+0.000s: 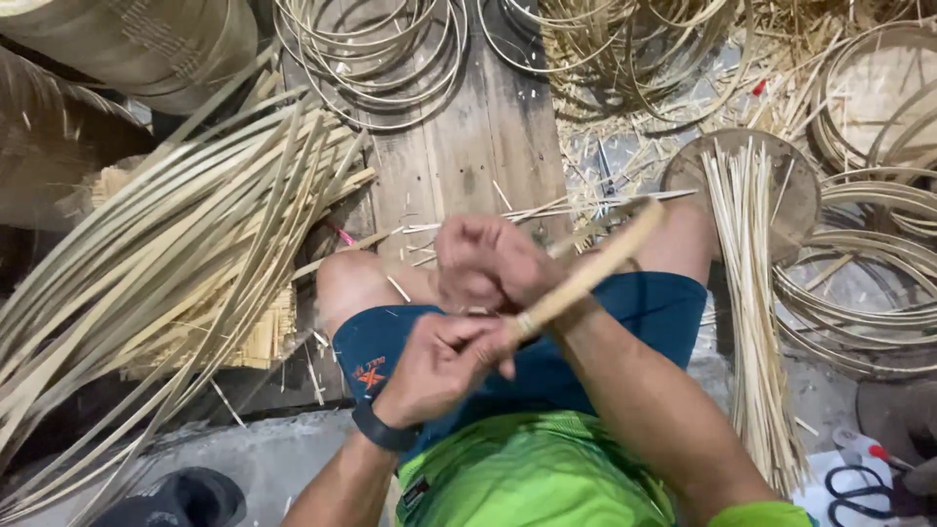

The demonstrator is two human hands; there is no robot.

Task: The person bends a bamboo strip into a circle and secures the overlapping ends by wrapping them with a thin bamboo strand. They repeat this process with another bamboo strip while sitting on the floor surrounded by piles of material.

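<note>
My right hand [485, 262] is a closed fist over my knees, gripping a thin bamboo sliver [625, 201] that runs out to the right. Just below it, my left hand [439, 363], with a dark band on the wrist, is closed on one end of a thick pale wooden stick [597, 265]. The stick looks like a tool handle and slants up to the right across my right wrist. Any blade is hidden between my hands. Both hands are close together above my blue shorts [664, 298].
A big sheaf of long bamboo strips [166, 254] fans across the left. Coiled bamboo hoops [376, 59] lie on wooden planks ahead and hoops [859, 293] at the right. A bundle of thin sticks [752, 293] rests on a round block. Scissors [859, 488] lie at the lower right.
</note>
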